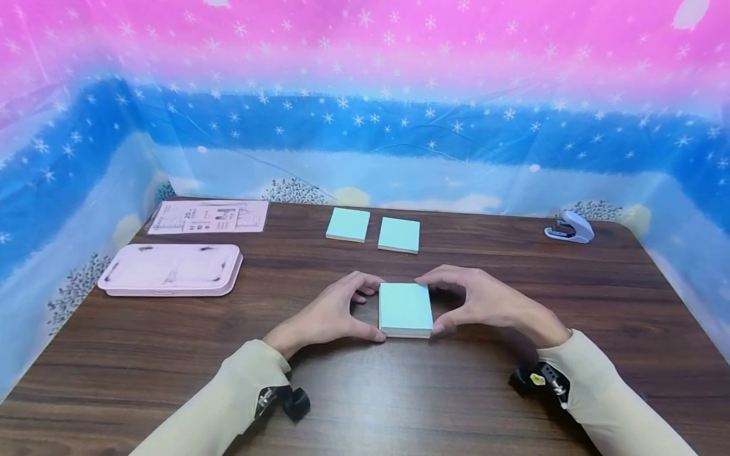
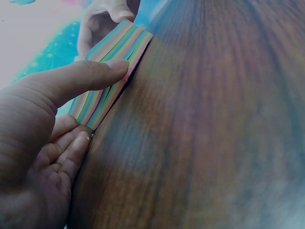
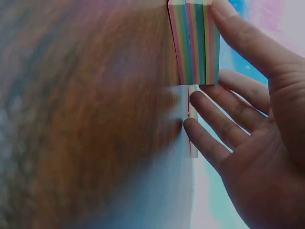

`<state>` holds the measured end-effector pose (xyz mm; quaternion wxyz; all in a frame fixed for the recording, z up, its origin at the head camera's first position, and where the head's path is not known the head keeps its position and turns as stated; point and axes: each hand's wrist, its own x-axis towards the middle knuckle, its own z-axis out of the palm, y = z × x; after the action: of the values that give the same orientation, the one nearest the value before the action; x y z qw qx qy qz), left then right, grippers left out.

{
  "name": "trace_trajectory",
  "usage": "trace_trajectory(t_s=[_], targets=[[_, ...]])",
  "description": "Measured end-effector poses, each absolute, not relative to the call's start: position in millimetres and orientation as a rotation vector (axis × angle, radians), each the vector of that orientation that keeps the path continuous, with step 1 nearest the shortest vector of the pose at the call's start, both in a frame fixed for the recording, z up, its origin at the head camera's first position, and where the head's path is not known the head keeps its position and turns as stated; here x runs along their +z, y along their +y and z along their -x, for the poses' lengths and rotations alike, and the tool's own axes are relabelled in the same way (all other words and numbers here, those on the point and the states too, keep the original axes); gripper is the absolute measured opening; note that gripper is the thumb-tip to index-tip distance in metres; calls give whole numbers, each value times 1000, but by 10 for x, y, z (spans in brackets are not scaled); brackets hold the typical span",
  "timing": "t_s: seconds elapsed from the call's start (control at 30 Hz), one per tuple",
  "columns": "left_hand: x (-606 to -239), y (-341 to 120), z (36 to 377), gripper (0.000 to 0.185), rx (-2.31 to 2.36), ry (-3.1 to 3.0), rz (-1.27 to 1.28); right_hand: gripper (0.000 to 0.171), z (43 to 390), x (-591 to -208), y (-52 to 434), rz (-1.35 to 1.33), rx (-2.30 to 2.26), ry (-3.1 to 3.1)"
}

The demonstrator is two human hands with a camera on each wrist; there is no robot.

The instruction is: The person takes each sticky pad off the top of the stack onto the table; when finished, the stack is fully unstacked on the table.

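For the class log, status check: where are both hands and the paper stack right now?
Left hand and right hand grip the stack of notes from both sides. Stack flat on the table. Two note pads beyond, clear of it.

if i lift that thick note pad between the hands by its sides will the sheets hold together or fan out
Probably holds together: the note pad looks like a squared block with layered coloured edges. Likely stiff, and light for its size. The left hand and right hand pinching opposite sides should keep it square, though loose lower sheets could slip.

Bare hands emerge from long, pale cream sleeves; a small black camera mount is strapped beneath each wrist, the right one [image 1: 542, 379] bearing a yellow mark.
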<state>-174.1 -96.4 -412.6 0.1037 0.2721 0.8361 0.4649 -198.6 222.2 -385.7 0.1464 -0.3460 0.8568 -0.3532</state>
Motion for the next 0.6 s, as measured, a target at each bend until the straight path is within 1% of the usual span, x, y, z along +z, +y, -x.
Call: trace_trajectory(t_s=[0.1, 0.3, 0.6], targets=[[-4122, -964, 1739, 82, 1374, 2466, -813, 80, 1984, -3855, 2208, 1044, -976, 2522], [-4117, -967, 1740, 82, 1363, 2471, -798, 89, 1960, -3828, 2175, 1056, -933, 2528], [-4120, -964, 1738, 82, 1360, 2474, -799, 84, 1949, -3826, 2171, 1082, -915, 2550]])
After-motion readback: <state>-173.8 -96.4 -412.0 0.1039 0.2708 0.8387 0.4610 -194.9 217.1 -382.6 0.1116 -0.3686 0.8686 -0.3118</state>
